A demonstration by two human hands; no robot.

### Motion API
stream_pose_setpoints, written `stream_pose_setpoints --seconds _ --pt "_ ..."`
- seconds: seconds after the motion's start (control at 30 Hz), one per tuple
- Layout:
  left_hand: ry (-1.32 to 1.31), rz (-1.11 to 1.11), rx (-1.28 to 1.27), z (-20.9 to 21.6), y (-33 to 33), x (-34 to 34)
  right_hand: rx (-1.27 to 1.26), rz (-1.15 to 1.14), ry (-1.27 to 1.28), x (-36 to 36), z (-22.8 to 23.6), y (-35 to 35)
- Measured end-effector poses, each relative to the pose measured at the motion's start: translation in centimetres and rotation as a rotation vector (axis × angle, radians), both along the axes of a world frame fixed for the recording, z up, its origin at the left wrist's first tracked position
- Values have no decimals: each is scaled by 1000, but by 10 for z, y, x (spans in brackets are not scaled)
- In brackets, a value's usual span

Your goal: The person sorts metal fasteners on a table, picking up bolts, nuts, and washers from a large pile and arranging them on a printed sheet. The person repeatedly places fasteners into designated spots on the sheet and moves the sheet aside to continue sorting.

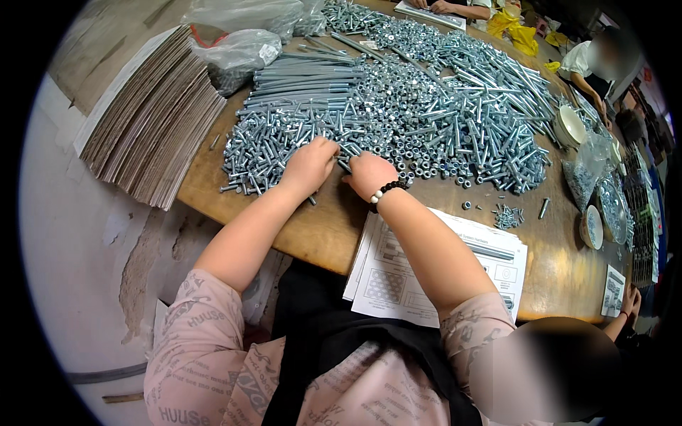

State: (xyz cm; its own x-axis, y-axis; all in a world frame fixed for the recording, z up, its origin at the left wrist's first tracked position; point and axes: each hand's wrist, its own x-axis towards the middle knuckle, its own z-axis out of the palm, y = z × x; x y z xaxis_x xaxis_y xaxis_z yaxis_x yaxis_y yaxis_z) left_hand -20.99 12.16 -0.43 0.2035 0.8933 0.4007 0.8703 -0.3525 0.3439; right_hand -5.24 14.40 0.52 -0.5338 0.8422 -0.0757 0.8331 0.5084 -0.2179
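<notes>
My left hand (311, 166) reaches to the front edge of a heap of short silver bolts (263, 148), its fingers curled together; whatever they pinch is hidden. Close beside it, my right hand (372, 175) is closed, with a few bolts (346, 162) showing at its fingertips between the two hands. A dark beaded bracelet with pale beads (388, 190) circles the right wrist. Just beyond both hands, the bolts run into a pile of hex nuts (387, 96). Under my right forearm lie printed sheets (394, 280) with hardware drawings, at the table's front edge.
Long threaded rods (302, 85) lie behind the bolts, longer bolts (490, 135) to the right. A stack of flattened cardboard (153, 117) flanks the wooden table (312, 231) on the left, near plastic bags (241, 57). Bowls (569, 126) stand right; other people work around the table.
</notes>
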Motion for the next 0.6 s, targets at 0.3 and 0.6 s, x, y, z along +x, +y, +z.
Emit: stream_pose_setpoints --seconds 0.3,0.6 --pt "409 -88 235 -17 30 1 -11 8 -33 25 14 16" --pt "528 -85 385 -18 37 5 -27 180 -153 79 -5 19"
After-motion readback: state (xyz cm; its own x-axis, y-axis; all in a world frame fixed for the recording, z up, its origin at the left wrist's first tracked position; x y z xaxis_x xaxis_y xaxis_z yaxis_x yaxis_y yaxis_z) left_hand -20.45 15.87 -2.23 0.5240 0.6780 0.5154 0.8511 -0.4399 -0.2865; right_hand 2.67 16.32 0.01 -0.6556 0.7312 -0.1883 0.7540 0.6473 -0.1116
